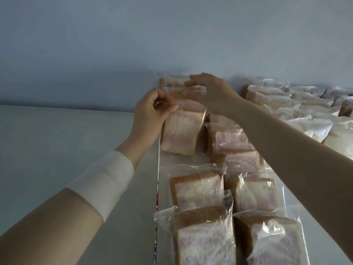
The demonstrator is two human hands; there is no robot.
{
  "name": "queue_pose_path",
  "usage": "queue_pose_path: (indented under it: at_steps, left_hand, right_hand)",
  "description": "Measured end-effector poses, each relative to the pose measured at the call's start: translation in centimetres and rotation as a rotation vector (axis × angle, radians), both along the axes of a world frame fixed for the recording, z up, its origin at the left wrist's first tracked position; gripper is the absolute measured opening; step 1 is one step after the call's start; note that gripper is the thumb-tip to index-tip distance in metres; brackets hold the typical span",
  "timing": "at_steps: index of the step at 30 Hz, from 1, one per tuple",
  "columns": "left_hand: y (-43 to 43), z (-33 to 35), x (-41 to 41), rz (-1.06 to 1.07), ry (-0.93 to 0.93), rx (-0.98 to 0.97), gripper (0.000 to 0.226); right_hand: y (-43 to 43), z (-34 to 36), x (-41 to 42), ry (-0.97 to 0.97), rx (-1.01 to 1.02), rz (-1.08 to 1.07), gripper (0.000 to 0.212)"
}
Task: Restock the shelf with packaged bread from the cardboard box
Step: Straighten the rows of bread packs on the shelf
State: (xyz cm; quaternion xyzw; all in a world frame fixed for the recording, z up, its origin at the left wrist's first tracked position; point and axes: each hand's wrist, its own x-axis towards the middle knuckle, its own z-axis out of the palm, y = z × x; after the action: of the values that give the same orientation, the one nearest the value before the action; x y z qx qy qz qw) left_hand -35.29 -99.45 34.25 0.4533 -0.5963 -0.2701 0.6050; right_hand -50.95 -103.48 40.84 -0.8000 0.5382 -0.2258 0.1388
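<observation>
A clear-wrapped pack of purple-swirled bread (181, 131) stands upright at the back of the left row on the shelf (164, 169). My left hand (150, 113) pinches the top left of its wrapper. My right hand (210, 92) reaches over from the right, fingers spread and loosely bent, touching the wrapper's top seal. Another bread pack (172, 83) stands behind it against the wall. The cardboard box is out of view.
Several more purple-swirl bread packs (202, 234) fill two rows toward me. Paler packs (305, 111) crowd the shelf at the right. A thin divider strip (157, 188) edges the left row. Left of it lies a pale flat surface (66, 140), and behind is a blue-grey wall (172, 35).
</observation>
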Motion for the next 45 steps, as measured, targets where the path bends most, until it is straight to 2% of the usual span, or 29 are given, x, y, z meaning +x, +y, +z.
queue_pose_path:
  at_steps: [3, 5, 7, 9, 11, 13, 16, 20, 25, 27, 28, 30, 33, 34, 36, 39, 41, 43, 45]
  left_hand:
    - [-0.4, -0.7, -0.6, -0.008, 0.042, -0.036, 0.031]
    - [-0.2, -1.3, -0.6, -0.027, 0.063, -0.037, 0.031]
    - [-0.1, -1.5, -0.5, -0.048, 0.071, -0.001, 0.032]
    - [0.0, -1.4, -0.6, -0.052, 0.063, 0.026, 0.031]
    - [0.2, -1.1, -0.6, -0.068, 0.041, 0.013, 0.030]
    - [0.1, -0.9, -0.5, -0.078, 0.025, -0.005, 0.030]
    - [-0.1, -0.7, -0.3, -0.076, 0.059, 0.018, 0.030]
    - [-0.5, -0.1, -0.6, -0.150, 0.225, 0.090, 0.022]
    - [-0.4, 1.5, -0.1, -0.253, 0.394, 0.182, 0.024]
    - [1.2, 2.3, 0.5, -0.173, 0.477, 0.214, 0.029]
    - [2.8, 2.1, 0.9, -0.056, 0.431, 0.250, 0.035]
    - [7.5, 0.6, 1.3, 0.134, 0.120, 0.348, 0.052]
    - [15.9, -1.4, 0.3, -0.051, -0.285, 0.568, 0.090]
    - [17.6, -1.8, -0.2, -0.102, -0.362, 0.592, 0.095]
    - [19.0, -2.6, -1.1, -0.115, -0.477, 0.559, 0.086]
    - [18.6, -2.1, -1.5, -0.095, -0.386, 0.444, 0.069]
    - [17.4, -1.4, -1.3, -0.074, -0.319, 0.267, 0.065]
    - [15.5, -1.0, -1.1, -0.039, -0.340, 0.086, 0.063]
    - [13.2, -0.7, -1.2, -0.011, -0.385, 0.003, 0.061]
  right_hand:
    - [2.8, 0.9, -1.3, 0.145, -0.082, 0.053, 0.056]
    - [6.0, 1.6, -2.1, 0.169, -0.088, 0.135, 0.066]
    - [9.1, 1.9, -2.6, 0.164, 0.069, 0.264, 0.070]
    - [11.3, 1.4, -2.7, 0.262, 0.259, 0.360, 0.068]
    - [12.3, 0.5, -2.5, 0.382, 0.323, 0.387, 0.062]
    - [12.4, -0.3, -2.3, 0.431, 0.299, 0.375, 0.054]
    - [11.7, -0.3, -2.1, 0.323, 0.181, 0.305, 0.045]
    - [9.5, -0.4, -1.7, 0.124, -0.045, 0.131, 0.046]
    - [7.7, -2.2, -0.6, 0.070, -0.174, 0.021, 0.047]
    - [7.5, -2.5, -0.6, 0.062, -0.203, -0.004, 0.046]
    - [7.4, -2.6, -0.7, 0.072, -0.206, -0.009, 0.046]
    - [7.3, -2.8, -0.7, 0.118, -0.234, -0.012, 0.048]
    - [7.4, -2.7, -0.5, 0.178, -0.289, -0.043, 0.047]
    - [7.4, -2.6, -0.4, 0.194, -0.277, -0.044, 0.047]
    - [7.4, -2.3, -0.3, 0.227, -0.259, -0.038, 0.048]
    - [7.6, -2.0, -0.5, 0.257, -0.274, -0.035, 0.050]
    - [7.6, -1.9, -0.7, 0.279, -0.273, -0.030, 0.051]
    - [7.3, -1.5, -0.8, 0.291, -0.247, -0.008, 0.053]
    - [7.0, -0.7, -1.0, 0.316, -0.186, 0.054, 0.056]
